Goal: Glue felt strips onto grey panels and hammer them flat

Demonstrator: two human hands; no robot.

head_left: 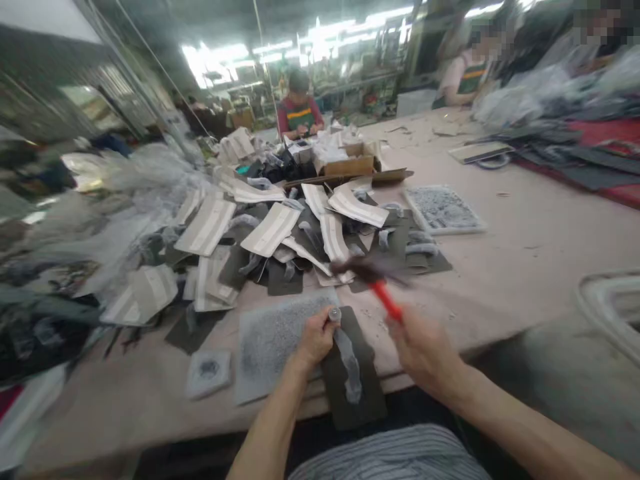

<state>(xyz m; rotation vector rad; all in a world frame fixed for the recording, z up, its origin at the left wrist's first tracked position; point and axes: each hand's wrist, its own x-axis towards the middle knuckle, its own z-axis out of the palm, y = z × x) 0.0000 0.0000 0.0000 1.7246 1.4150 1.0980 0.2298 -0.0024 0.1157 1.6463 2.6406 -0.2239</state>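
Observation:
My left hand (316, 339) is closed round a small metal punch (335, 314) stood on the top end of a dark leather piece (353, 373) that hangs over the table's front edge. A pale grey strip (350, 363) lies along that piece. My right hand (425, 350) grips a red-handled hammer (376, 280), raised above the punch and smeared by motion. Under the piece lies a grey speckled pad (273, 340).
A heap of white and dark cut pieces (280, 233) covers the table beyond. A second speckled pad (443, 210) lies at the right, a small square block (209, 370) at the left, cardboard boxes (350, 163) behind. Other people work at the far end.

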